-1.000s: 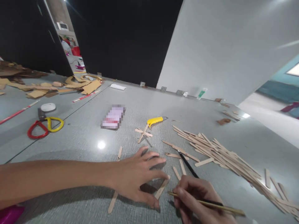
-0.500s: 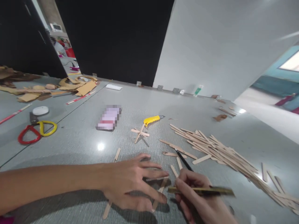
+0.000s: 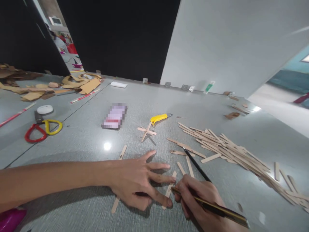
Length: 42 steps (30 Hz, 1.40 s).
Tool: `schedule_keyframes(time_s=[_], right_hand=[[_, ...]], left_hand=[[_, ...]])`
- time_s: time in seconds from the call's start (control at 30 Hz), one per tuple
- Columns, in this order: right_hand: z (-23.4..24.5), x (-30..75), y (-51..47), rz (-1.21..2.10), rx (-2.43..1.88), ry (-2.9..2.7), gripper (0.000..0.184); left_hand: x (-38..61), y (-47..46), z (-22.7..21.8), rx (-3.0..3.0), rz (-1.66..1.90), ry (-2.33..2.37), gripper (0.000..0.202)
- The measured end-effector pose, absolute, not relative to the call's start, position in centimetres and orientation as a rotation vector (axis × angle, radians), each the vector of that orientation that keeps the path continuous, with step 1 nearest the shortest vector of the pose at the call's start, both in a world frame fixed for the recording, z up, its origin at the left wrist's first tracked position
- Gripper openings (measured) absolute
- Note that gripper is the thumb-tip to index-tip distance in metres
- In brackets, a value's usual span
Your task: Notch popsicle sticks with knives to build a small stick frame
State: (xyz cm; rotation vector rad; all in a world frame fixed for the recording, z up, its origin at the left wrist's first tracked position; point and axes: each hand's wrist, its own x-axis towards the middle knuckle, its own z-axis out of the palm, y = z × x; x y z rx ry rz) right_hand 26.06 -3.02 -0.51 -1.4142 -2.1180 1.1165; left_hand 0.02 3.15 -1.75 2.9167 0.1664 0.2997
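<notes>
My left hand [image 3: 140,182] lies on the grey table [image 3: 82,145] with fingers spread, two fingertips pressing down a wooden craft stick [image 3: 169,189]. My right hand [image 3: 201,203] is closed round a dark pencil [image 3: 212,208] whose tip touches that stick. A thin black pen [image 3: 196,164] also runs out from under my right hand. Two short sticks [image 3: 185,168] lie just beyond my fingers. Another stick [image 3: 115,205] pokes out under my left palm.
A large heap of craft sticks [image 3: 231,151] spreads to the right. A yellow utility knife [image 3: 159,118] and a small cross of glued sticks [image 3: 146,131] lie ahead. Farther left are a blurred phone [image 3: 114,116], red-and-yellow scissors [image 3: 41,129], a tape roll [image 3: 44,109] and cardboard scraps [image 3: 82,85].
My left fingers have spread and settled on the stick. My right hand has brought the pencil tip down against it. The view has shifted slightly.
</notes>
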Motion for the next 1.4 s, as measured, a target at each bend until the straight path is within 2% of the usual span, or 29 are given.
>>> schedule_keyframes(time_s=[0.23,0.77,1.07,1.27,1.4], right_hand=[[-0.96,26.41,-2.30,1.187,-1.429,-2.081,0.049],[-0.73,26.31,-2.77,1.207,-1.425,-2.078,0.047],[-0.42,26.25,-2.64,1.224,-1.416,-2.079,0.048],[-0.71,26.40,-2.65,0.932,-1.330,-2.289,0.045],[-1.17,26.67,-2.91,0.871,-1.279,-2.345,0.037]], left_hand=[[-0.12,3.34,-1.09,2.824,0.158,0.168,0.052],[-0.09,3.39,-1.08,2.761,0.226,0.164,0.050],[-0.13,3.52,-0.69,2.654,0.275,0.186,0.058],[-0.11,3.56,-0.80,2.678,0.224,0.172,0.056],[-0.08,3.55,-1.11,2.674,0.251,0.173,0.056]])
